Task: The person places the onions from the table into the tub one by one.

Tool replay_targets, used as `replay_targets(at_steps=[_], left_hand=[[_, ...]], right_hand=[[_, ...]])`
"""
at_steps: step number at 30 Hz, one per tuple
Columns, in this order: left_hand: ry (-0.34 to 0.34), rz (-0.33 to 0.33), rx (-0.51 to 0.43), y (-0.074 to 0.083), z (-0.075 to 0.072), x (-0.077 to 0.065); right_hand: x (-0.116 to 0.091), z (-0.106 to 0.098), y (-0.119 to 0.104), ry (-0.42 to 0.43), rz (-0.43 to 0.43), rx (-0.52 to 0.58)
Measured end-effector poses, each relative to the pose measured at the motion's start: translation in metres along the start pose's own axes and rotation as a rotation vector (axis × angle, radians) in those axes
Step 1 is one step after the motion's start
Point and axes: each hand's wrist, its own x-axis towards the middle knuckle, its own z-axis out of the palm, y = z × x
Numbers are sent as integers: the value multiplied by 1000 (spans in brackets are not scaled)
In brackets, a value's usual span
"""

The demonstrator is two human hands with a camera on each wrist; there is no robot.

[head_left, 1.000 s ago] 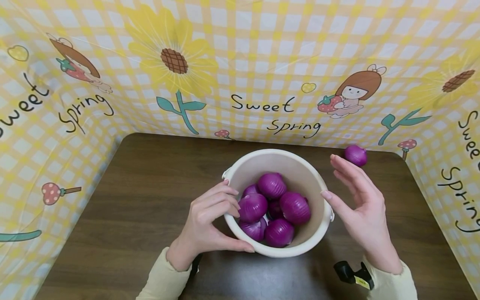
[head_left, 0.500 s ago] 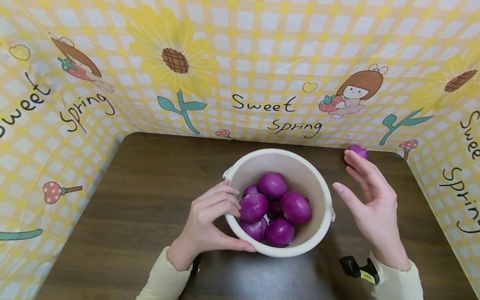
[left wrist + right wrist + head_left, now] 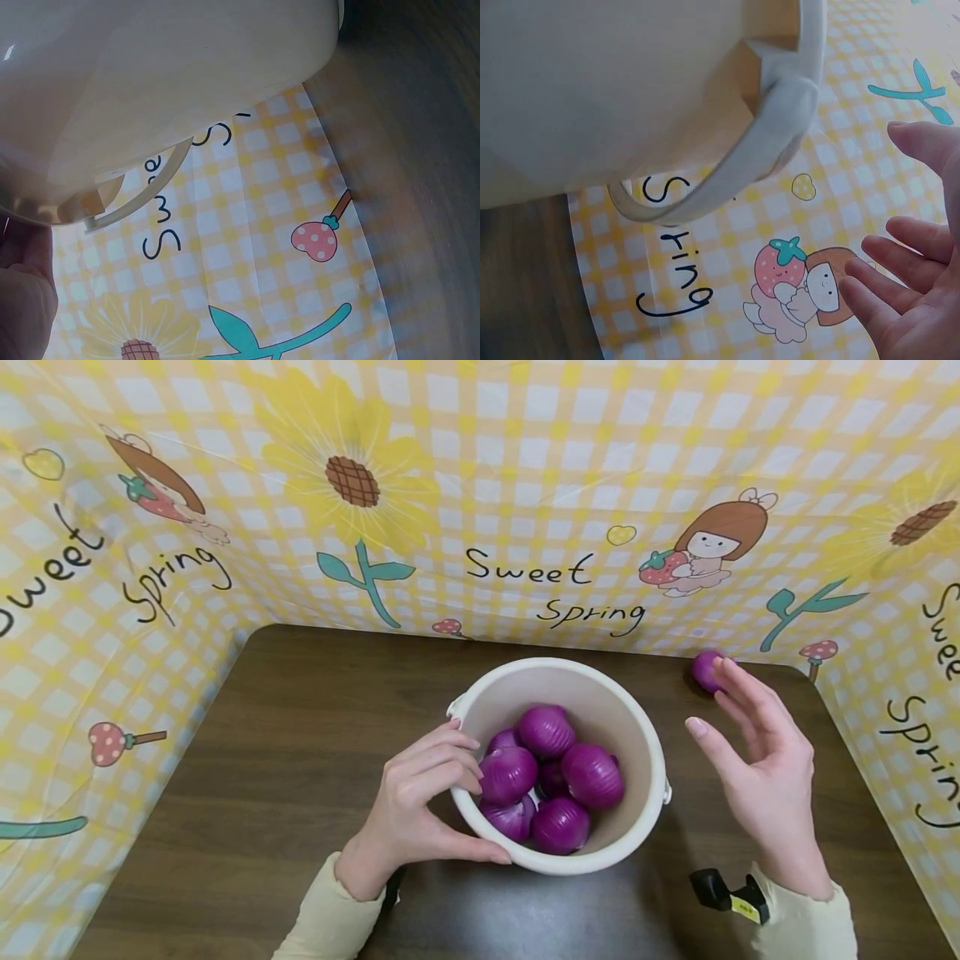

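A cream bucket (image 3: 649,727) stands on the table with several purple onions (image 3: 592,775) inside. My left hand (image 3: 420,802) holds the bucket's left rim, fingers hooked over the edge and thumb along the front. In the left wrist view, the bucket's side (image 3: 172,75) and part of the handle (image 3: 150,191) show. My right hand (image 3: 772,777) hovers to the right of the bucket with fingers spread and nothing in them. Beyond its fingertips lies a single purple onion (image 3: 705,671) at the table's back right, partly covered by them. The right wrist view shows the handle (image 3: 727,172) beside my right fingers (image 3: 904,262).
The dark wooden table (image 3: 300,735) has a rounded back edge. A yellow checked cloth (image 3: 525,460) with flowers and lettering rises close behind the table and along both sides. A black wrist camera mount (image 3: 727,893) sits at my right sleeve.
My right hand has moved right, away from the bucket's rim, and now overlaps the lone onion at the back. The left hand and the bucket have stayed in place.
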Motion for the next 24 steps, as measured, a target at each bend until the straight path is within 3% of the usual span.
replay_targets(at_steps=[18,24], left_hand=[[-4,-4,-7,0,0,0],[-3,-3,-10,0,-1,1]], right_hand=[[4,-12,21,100,92,-53],[5,-15,25,114,121,-137]])
